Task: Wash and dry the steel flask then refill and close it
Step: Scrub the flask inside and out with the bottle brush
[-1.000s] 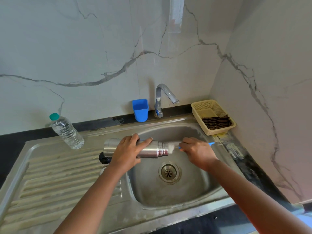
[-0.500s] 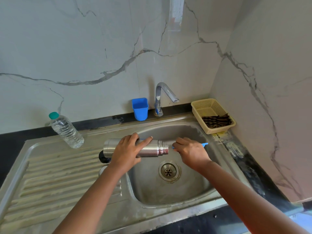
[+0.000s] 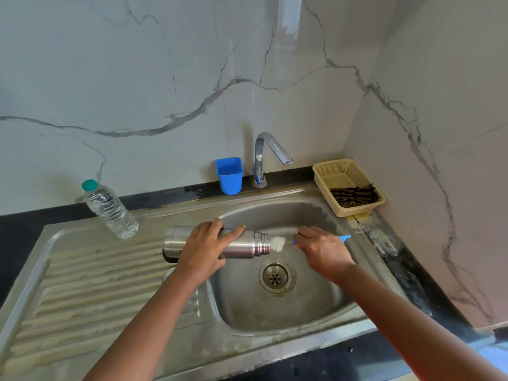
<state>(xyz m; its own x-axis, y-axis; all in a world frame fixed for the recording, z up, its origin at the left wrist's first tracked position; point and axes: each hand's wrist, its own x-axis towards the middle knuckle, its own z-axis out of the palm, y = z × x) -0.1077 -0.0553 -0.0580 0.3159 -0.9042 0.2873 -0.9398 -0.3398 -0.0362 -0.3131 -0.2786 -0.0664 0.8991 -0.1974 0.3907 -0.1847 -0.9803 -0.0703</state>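
The steel flask [image 3: 242, 244] lies level over the left edge of the sink basin [image 3: 277, 303], its open mouth pointing right. My left hand [image 3: 204, 250] grips it around the middle. My right hand [image 3: 323, 250] holds the blue handle of a bottle brush [image 3: 277, 243]. The brush's white foamy head pokes out just beyond the flask's mouth. A dark cap-like object lies half hidden beneath the flask's base on the drainboard.
A clear water bottle [image 3: 110, 210] with a green cap stands on the drainboard [image 3: 82, 284] at the left. A blue cup [image 3: 229, 176] and the tap [image 3: 264, 158] are behind the basin. A beige basket [image 3: 349, 185] holding a dark cloth sits at the back right.
Half a second ago the brush head was pushed inside the flask. My right hand has pulled it back to the right, and the white head shows outside the mouth again.
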